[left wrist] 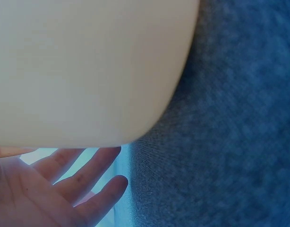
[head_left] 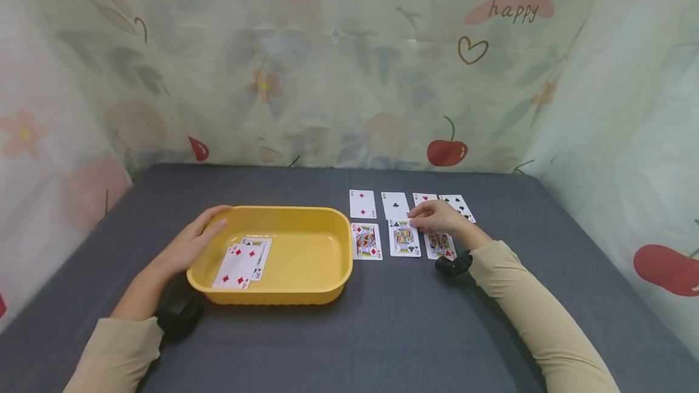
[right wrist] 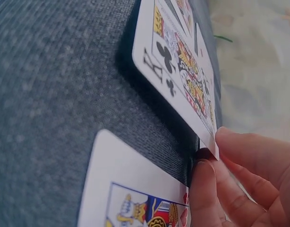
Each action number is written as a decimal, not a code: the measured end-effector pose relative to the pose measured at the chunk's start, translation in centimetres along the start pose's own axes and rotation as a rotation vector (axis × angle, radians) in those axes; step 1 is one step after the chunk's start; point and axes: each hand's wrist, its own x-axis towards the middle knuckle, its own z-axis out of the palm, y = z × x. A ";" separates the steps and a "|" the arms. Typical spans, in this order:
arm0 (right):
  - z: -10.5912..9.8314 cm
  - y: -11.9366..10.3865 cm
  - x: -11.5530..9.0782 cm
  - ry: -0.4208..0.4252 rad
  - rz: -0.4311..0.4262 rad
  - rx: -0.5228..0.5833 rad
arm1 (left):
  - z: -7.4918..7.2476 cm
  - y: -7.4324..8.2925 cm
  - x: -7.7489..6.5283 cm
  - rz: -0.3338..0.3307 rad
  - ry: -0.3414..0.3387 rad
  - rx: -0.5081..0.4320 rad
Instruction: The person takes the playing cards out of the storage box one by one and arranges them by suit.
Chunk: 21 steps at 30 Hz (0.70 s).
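My right hand (head_left: 437, 217) pinches the king of clubs (head_left: 404, 240) by its far right corner. In the right wrist view the thumb and fingertips meet on that corner, and the king of clubs (right wrist: 183, 80) tilts up off the cloth. To its left lies the king of diamonds (head_left: 366, 241); the king of hearts (head_left: 439, 246) is to the right, partly under my hand. My left hand (head_left: 191, 241) rests at the left rim of a yellow tray (head_left: 306, 299), its fingers fairly straight in the left wrist view. Inside lie the four of diamonds (head_left: 238, 265) and, partly covered, a black king (head_left: 264, 253).
Behind the kings stands a row with the two of diamonds (head_left: 362, 204), a clubs card (head_left: 395, 204), a partly hidden hearts card (head_left: 423, 198) and a spades card (head_left: 460, 204). A dark grey cloth (head_left: 382, 332) covers the table; patterned curtains (head_left: 333, 77) enclose it.
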 end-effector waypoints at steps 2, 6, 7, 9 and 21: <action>0.0 0.0 0.0 -0.001 -0.002 -0.002 | 0.0 0.0 0.0 -0.003 -0.001 -0.002; 0.1 0.1 0.1 0.006 -0.004 -0.025 | 0.0 0.0 0.0 -0.009 -0.004 -0.005; 0.1 0.0 0.1 0.011 -0.003 -0.034 | 0.0 0.0 0.0 -0.011 -0.004 -0.005; 0.2 0.0 0.1 0.021 -0.006 -0.061 | 0.0 0.0 0.1 -0.010 -0.004 -0.004; 0.0 -0.7 -0.5 0.076 -0.100 -0.076 | 0.0 0.0 0.0 -0.005 -0.011 -0.007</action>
